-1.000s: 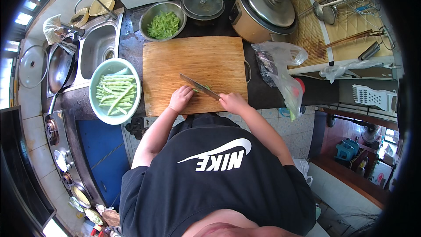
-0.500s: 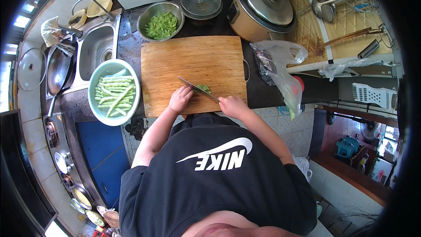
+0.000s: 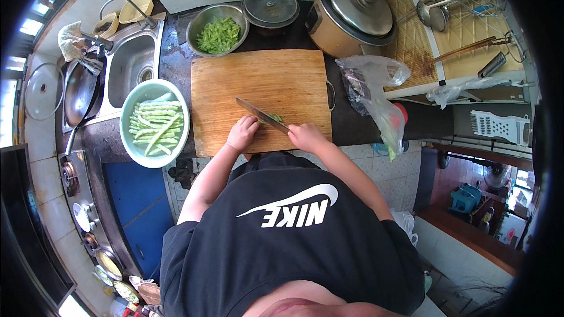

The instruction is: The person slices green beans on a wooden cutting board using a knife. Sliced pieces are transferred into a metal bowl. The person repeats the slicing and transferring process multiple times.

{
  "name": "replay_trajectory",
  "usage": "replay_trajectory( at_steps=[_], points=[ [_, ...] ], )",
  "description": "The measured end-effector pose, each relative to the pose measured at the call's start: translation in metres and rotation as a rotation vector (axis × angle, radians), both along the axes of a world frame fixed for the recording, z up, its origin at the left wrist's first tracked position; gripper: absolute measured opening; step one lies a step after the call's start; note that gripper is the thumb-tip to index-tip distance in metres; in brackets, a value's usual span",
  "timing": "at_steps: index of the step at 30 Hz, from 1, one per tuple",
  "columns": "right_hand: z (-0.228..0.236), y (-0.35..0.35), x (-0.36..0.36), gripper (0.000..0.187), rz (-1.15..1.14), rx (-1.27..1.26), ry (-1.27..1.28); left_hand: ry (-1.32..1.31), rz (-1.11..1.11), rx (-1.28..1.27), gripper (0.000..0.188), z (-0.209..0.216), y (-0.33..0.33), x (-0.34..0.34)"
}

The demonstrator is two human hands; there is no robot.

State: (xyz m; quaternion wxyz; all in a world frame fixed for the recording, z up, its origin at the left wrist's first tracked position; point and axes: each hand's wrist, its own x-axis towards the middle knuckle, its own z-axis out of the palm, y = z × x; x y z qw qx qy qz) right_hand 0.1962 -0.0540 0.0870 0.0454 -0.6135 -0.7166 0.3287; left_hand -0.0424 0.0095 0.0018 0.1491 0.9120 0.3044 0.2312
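My right hand [image 3: 306, 138] is closed round the handle of a kitchen knife [image 3: 258, 113], whose blade slants to the far left over the wooden cutting board [image 3: 258, 76]. Close against the blade's near side, my left hand [image 3: 242, 133] has its fingers curled down on green beans, mostly hidden by the fingers and blade. Cut green pieces [image 3: 275, 117] lie just past the blade. Left of the board, a pale green basin [image 3: 184, 132] holds several whole green beans [image 3: 154, 123]. Behind the board, a metal bowl [image 3: 192, 32] contains cut green pieces.
A lidded pot [image 3: 270, 6] and a large rice cooker [image 3: 332, 29] stand at the back. Right of the board lies a clear plastic bag [image 3: 376, 88]. To the left are a steel sink [image 3: 126, 64] and a wok [image 3: 79, 97]. Utensils hang at the far right.
The knife and my right hand have shifted slightly left and away from me. The blade now hides more of the cut pieces. My left hand stays nearly in place.
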Motion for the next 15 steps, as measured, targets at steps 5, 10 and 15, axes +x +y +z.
replay_trajectory(
  at_steps=[5, 10, 15],
  points=[
    [0.012, -0.010, 0.005, 0.021, 0.029, -0.008, -0.014, -0.003, -0.002, 0.042, 0.021, 0.000, 0.000, 0.000],
    [0.021, -0.005, 0.008, 0.021, 0.047, -0.075, -0.034, 0.005, 0.000, 0.068, 0.018, 0.001, 0.000, 0.001],
    [0.017, 0.003, -0.001, 0.023, 0.029, -0.119, -0.039, 0.023, -0.004, 0.068, 0.018, 0.004, 0.000, 0.001]
  ],
)
